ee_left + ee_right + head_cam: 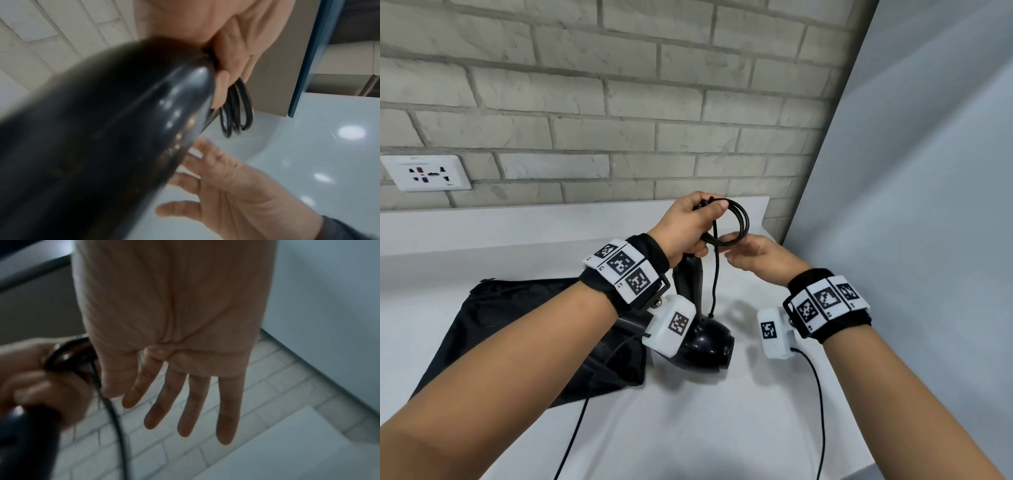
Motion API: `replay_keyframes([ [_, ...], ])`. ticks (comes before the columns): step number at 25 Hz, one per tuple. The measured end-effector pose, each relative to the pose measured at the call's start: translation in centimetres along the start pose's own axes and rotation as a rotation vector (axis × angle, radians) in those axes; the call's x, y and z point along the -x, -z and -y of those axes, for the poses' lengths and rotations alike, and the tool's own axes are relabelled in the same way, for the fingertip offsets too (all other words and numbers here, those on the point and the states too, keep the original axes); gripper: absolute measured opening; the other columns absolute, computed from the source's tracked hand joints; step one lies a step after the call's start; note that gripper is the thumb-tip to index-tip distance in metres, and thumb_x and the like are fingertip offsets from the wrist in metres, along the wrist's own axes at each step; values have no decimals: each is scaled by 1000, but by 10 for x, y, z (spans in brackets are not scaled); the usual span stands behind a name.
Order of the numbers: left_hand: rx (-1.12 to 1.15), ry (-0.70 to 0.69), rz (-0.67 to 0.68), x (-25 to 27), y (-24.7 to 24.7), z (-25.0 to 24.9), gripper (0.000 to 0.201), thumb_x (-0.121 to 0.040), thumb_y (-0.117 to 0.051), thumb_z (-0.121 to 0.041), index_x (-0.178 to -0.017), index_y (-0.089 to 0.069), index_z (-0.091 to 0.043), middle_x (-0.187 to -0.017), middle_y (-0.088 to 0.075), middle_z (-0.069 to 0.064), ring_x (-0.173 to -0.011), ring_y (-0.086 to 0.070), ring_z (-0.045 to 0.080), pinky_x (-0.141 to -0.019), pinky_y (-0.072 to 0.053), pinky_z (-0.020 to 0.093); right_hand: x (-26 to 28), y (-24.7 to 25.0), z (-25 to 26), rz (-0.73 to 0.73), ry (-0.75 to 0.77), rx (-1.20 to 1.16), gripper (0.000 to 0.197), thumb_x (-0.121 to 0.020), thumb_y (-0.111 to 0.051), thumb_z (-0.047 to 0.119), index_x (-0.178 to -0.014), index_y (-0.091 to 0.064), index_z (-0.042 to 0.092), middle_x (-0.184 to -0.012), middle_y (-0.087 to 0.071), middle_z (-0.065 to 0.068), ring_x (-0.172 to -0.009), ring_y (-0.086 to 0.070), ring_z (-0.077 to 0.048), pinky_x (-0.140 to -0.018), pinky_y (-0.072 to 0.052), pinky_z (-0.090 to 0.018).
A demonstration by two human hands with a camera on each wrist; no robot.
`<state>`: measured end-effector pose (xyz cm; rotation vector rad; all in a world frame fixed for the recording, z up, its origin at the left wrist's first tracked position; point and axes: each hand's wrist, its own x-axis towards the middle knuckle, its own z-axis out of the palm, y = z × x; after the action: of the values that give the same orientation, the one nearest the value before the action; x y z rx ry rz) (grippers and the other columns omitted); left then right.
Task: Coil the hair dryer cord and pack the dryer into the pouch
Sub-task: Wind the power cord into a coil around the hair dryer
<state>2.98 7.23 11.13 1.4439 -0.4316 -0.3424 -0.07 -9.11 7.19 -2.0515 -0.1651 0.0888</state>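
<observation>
Fingers [700, 219] of the left hand [685, 228] clamp the coiled cord [738, 222] and dryer [705, 342] handle, dryer hanging nozzle-down above the bench [722, 411]. Right hand [753, 255] spreads empty beside the coil; pouch [517, 329] lies left, nearer the left hand.

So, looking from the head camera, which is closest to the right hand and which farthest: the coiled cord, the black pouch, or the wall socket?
From the right hand:
1. Coiled cord, just to its left, gripped in the left hand.
2. Black pouch, lying flat on the counter, lower left, under the left forearm.
3. Wall socket, on the brick wall at the far left.
</observation>
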Motion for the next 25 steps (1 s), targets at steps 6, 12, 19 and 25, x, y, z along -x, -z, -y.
replay_keyframes([
  [6, -12, -22, 103, 10, -7, -9, 14, -95, -47, -9, -84, -48, -18, -31, -33, -11, -22, -24, 2, -33, -21, 10, 0, -8, 11, -52, 154, -228, 4, -74, -53, 10, -76, -56, 8, -59, -64, 14, -61, -59, -4, -66, -46, -14],
  [12, 58, 55, 223, 7, -15, -6, 28, -98, -37, -31, -75, -46, -21, -37, -27, -9, -25, -9, 4, -36, -18, 7, 2, 16, 21, -260, 260, -82, 14, -86, -54, 1, -83, -61, 14, -53, -64, 21, -53, -54, 7, -58, -41, -5],
  [19, -160, 71, 123, 6, -31, -3, 17, -95, -48, -31, -81, -47, -22, -42, -28, -11, -35, -18, 6, -38, -19, 13, 5, 41, 52, -524, 303, 496, 14, -83, -58, 4, -88, -71, 5, -81, -63, 1, -75, -58, -9, -72, -43, -16],
  [25, -210, 51, 55, 3, -35, -5, 23, -97, -40, -34, -79, -48, -22, -53, -27, -1, -28, -20, 5, -36, -23, 13, 7, 31, 61, -667, 361, 530, 15, -83, -57, 5, -87, -71, 4, -81, -63, -4, -75, -54, -13, -66, -37, -3],
])
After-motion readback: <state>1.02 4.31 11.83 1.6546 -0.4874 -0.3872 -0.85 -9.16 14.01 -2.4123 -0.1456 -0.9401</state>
